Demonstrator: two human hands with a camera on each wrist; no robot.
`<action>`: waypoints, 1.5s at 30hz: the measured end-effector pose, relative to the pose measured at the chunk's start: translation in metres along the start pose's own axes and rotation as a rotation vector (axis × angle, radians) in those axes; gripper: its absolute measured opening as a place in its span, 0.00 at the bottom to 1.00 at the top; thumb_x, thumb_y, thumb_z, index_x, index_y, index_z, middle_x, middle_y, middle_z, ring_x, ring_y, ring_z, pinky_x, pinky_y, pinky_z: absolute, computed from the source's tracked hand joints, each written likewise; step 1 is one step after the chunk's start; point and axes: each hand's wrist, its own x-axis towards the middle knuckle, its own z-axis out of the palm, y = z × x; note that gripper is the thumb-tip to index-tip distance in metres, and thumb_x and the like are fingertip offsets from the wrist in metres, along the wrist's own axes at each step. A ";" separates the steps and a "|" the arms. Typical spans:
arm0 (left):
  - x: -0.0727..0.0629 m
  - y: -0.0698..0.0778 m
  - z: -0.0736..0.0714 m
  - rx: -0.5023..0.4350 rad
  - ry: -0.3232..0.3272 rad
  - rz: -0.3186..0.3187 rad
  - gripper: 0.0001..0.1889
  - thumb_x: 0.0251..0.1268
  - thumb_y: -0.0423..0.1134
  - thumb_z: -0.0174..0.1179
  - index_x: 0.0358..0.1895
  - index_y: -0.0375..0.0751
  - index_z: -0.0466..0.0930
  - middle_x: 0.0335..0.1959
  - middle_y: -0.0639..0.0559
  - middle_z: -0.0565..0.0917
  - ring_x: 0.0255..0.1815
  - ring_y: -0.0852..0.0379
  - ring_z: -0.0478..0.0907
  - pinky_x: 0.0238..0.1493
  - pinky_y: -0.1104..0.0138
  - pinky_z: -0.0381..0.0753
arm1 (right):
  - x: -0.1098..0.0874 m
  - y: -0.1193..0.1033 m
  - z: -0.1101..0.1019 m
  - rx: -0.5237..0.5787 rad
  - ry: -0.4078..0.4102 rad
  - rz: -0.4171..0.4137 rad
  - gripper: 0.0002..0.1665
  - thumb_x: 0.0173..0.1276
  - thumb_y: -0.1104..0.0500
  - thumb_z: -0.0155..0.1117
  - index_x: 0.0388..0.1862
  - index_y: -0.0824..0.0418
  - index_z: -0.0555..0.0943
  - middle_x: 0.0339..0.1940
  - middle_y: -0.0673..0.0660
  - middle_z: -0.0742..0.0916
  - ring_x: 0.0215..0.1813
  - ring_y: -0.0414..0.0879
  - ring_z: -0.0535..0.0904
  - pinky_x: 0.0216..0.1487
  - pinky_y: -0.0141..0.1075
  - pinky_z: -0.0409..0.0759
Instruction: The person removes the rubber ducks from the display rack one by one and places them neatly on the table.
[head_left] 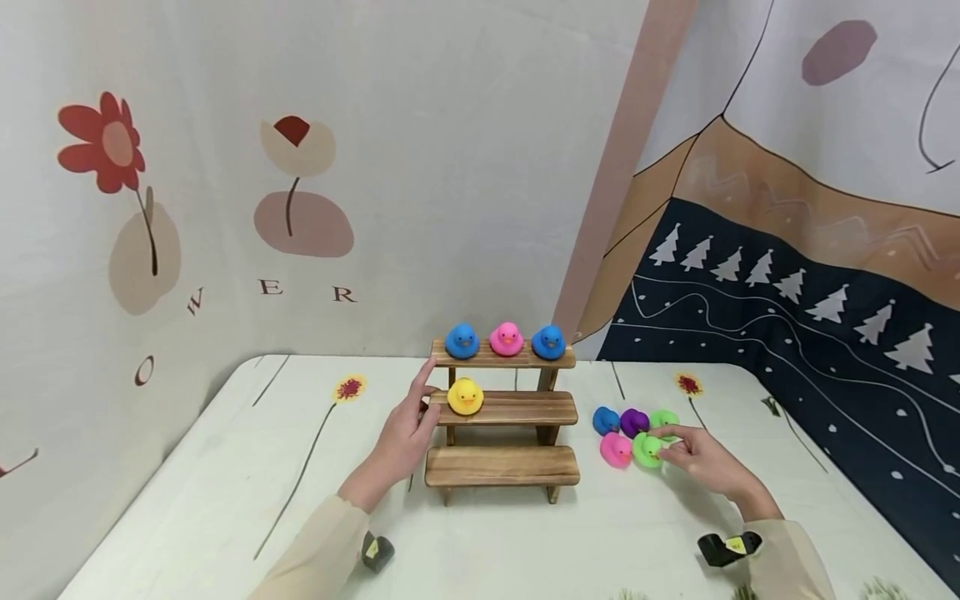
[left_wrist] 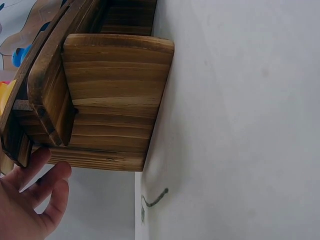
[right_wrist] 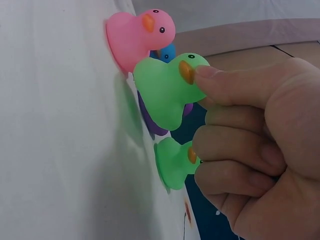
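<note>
My right hand (head_left: 701, 458) pinches a green rubber duck (right_wrist: 165, 90) by its head between thumb and forefinger, beside a cluster of ducks. Close around it are a pink duck (right_wrist: 132, 40), a purple duck (head_left: 634, 422), a blue duck (head_left: 605, 421) and another green duck (right_wrist: 172, 162). My left hand (head_left: 401, 437) rests its fingers at the left end of a three-tier wooden stand (head_left: 502, 467), the forefinger stretched up toward the top tier. On that tier sit a pink duck (head_left: 506, 339) between two blue ducks, with a yellow duck (head_left: 465, 397) on the middle tier's left.
The stand is on a white cloth (head_left: 300, 467) printed with flowers. Behind hangs a pale printed curtain (head_left: 450, 167), and a dark panel with white trees (head_left: 787, 333) slopes along the right. Black wrist devices (head_left: 727, 548) show near both sleeves.
</note>
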 end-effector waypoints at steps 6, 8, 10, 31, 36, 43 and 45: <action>0.001 0.000 -0.001 0.002 0.005 0.007 0.34 0.75 0.36 0.45 0.78 0.56 0.42 0.57 0.37 0.76 0.45 0.49 0.74 0.46 0.54 0.74 | 0.000 -0.001 -0.001 0.005 -0.007 0.009 0.26 0.69 0.62 0.58 0.62 0.75 0.71 0.16 0.48 0.65 0.19 0.38 0.58 0.22 0.34 0.60; 0.001 0.000 -0.001 0.004 0.006 0.005 0.34 0.75 0.36 0.45 0.78 0.56 0.42 0.57 0.37 0.76 0.45 0.49 0.74 0.46 0.54 0.74 | 0.000 -0.001 -0.001 0.009 -0.010 0.011 0.26 0.69 0.62 0.58 0.62 0.75 0.71 0.16 0.48 0.65 0.19 0.38 0.58 0.22 0.34 0.60; 0.000 0.000 -0.001 0.005 0.007 0.004 0.34 0.75 0.35 0.45 0.78 0.56 0.42 0.56 0.37 0.76 0.44 0.50 0.74 0.45 0.55 0.74 | 0.000 0.000 0.000 0.016 -0.012 0.018 0.26 0.69 0.62 0.58 0.62 0.75 0.71 0.16 0.48 0.65 0.19 0.38 0.58 0.21 0.33 0.60; -0.002 -0.001 0.000 0.017 0.000 -0.001 0.34 0.74 0.35 0.46 0.78 0.56 0.42 0.54 0.38 0.77 0.39 0.54 0.72 0.42 0.58 0.73 | -0.002 0.002 0.004 0.014 0.001 0.081 0.28 0.68 0.60 0.58 0.65 0.70 0.71 0.18 0.50 0.67 0.22 0.41 0.61 0.23 0.33 0.61; -0.002 -0.001 -0.001 0.018 -0.007 -0.005 0.34 0.75 0.36 0.46 0.78 0.57 0.42 0.54 0.38 0.77 0.39 0.54 0.72 0.43 0.57 0.73 | -0.002 0.001 0.004 0.043 0.011 0.057 0.28 0.68 0.61 0.58 0.66 0.68 0.71 0.19 0.50 0.67 0.23 0.42 0.62 0.25 0.34 0.62; -0.001 0.001 -0.001 0.015 -0.001 0.000 0.34 0.74 0.36 0.46 0.78 0.56 0.42 0.54 0.38 0.76 0.39 0.53 0.73 0.42 0.58 0.74 | -0.003 -0.006 0.002 0.032 0.063 0.022 0.26 0.69 0.61 0.59 0.64 0.68 0.72 0.21 0.51 0.68 0.24 0.43 0.64 0.26 0.35 0.62; 0.000 0.002 0.000 0.008 0.000 0.004 0.34 0.75 0.36 0.46 0.78 0.56 0.42 0.54 0.38 0.76 0.38 0.53 0.72 0.41 0.58 0.73 | -0.003 -0.007 0.001 0.027 0.076 0.010 0.25 0.69 0.62 0.58 0.63 0.68 0.72 0.20 0.51 0.68 0.23 0.42 0.64 0.26 0.35 0.62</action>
